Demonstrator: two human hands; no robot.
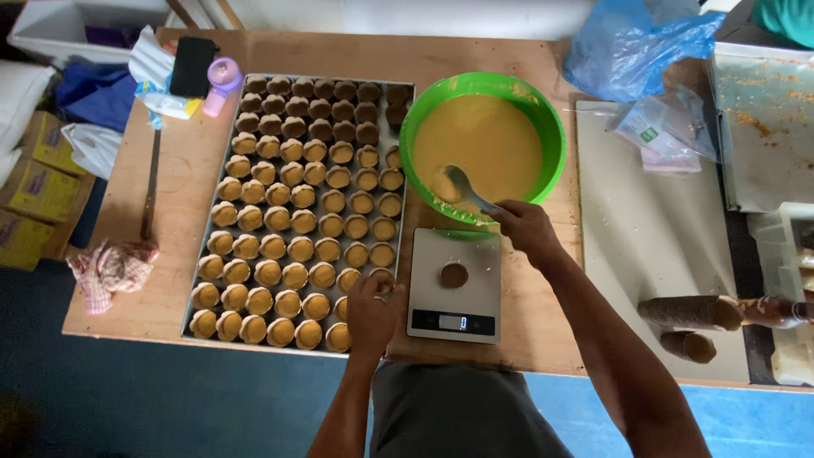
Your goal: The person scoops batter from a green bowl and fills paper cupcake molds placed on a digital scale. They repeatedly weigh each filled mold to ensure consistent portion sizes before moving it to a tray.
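My right hand (527, 229) grips the handle of a spoon (459, 185) whose bowl dips into yellow batter in a green bowl (555, 140). My left hand (370, 312) rests on a filled paper cup (382, 277) at the near right corner of a metal tray (190, 298). The tray holds several rows of small brown cups, most filled with batter, the far rows empty. A single empty brown cup (454, 275) stands on a grey kitchen scale (455, 318) between my hands.
Stacks of brown cups (688, 312) lie on a white board (644, 246) at the right. A blue plastic bag (632, 38), a checked cloth (110, 270), a knife (150, 182), a small purple fan (220, 85) and a black pouch (192, 65) sit on the wooden table (182, 195).
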